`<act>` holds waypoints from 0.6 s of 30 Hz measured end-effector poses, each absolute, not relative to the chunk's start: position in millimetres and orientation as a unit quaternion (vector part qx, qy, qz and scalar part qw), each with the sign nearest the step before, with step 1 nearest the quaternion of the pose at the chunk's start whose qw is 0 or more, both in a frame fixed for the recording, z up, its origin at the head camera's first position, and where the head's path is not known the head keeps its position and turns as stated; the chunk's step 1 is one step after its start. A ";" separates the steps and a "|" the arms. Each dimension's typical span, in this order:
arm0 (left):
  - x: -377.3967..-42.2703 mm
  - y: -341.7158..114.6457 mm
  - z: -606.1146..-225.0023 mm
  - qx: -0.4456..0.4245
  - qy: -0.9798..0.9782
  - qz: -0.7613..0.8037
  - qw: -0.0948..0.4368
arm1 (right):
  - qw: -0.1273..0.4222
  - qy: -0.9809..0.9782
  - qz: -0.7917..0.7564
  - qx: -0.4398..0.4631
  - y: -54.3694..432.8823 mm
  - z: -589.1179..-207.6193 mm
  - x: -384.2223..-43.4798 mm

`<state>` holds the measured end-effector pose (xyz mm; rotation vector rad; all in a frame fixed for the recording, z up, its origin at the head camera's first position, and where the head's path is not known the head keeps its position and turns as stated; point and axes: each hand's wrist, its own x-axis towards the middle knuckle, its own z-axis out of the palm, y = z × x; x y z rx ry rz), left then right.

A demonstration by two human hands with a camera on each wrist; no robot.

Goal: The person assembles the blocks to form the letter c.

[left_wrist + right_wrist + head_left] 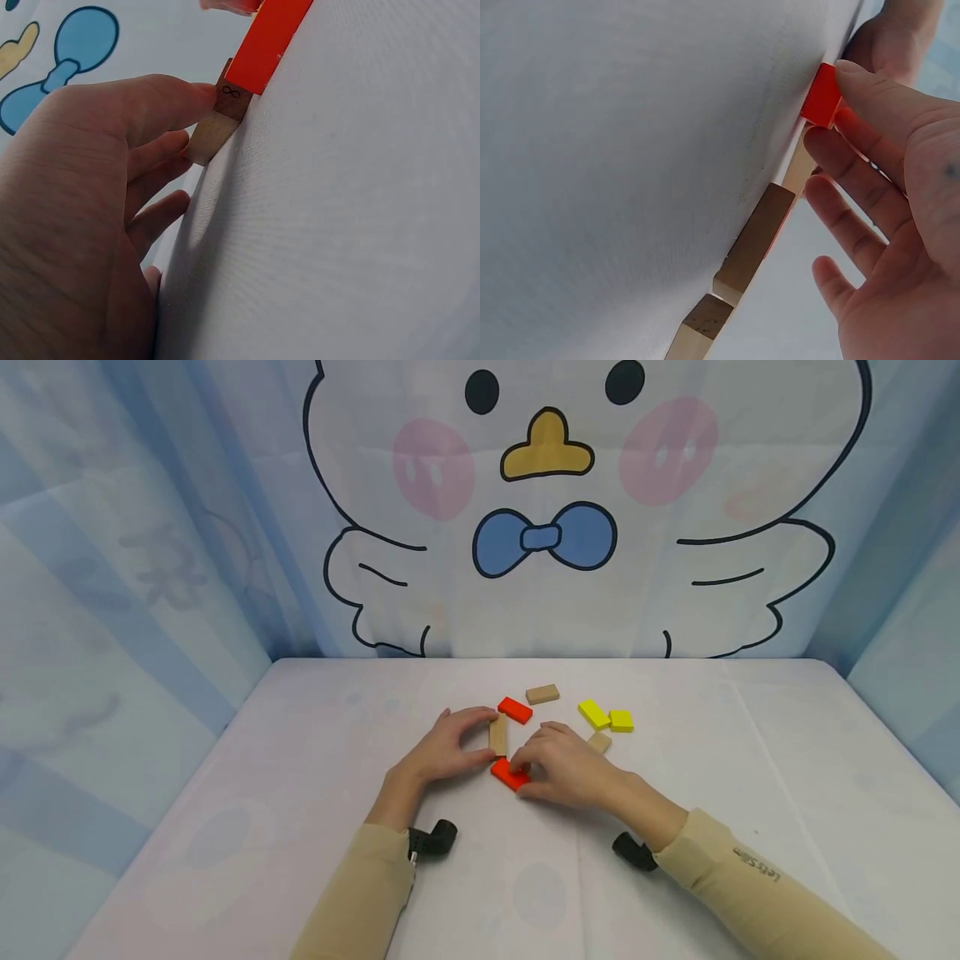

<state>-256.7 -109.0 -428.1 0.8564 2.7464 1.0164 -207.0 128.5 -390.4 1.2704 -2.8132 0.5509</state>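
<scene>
My left hand [446, 747] pinches a plain wooden block [498, 735] lengthwise, its thumb at the near end and fingers at the far end. In the left wrist view the near end of this wooden block [231, 94] bears a dark mark like an 8. A red block [507, 773] lies slantwise at that near end, and my right hand [566, 768] pinches it between thumb and fingers. The red block [822, 96] shows its end face in the right wrist view. Whether the two blocks touch is hard to tell.
Behind the held wooden block lie another red block [515, 710] and a wooden block [542, 694]. Two yellow blocks [594, 714] sit to the right. One more wooden block [599, 742] is partly hidden behind my right hand. A printed curtain [547, 610] hangs behind the table [675, 893].
</scene>
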 end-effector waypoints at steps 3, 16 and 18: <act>-256.9 -109.2 -427.8 0.278 0.901 0.330 0.048 | 0.003 -0.898 0.175 0.405 128.0 -390.3 -207.2; -255.8 -108.4 -426.6 0.273 0.902 0.331 0.053 | 0.017 -0.899 0.218 0.378 138.5 -385.4 -213.1; -256.1 -108.5 -427.0 0.272 0.903 0.329 0.054 | 0.020 -0.901 0.224 0.372 141.6 -383.6 -214.4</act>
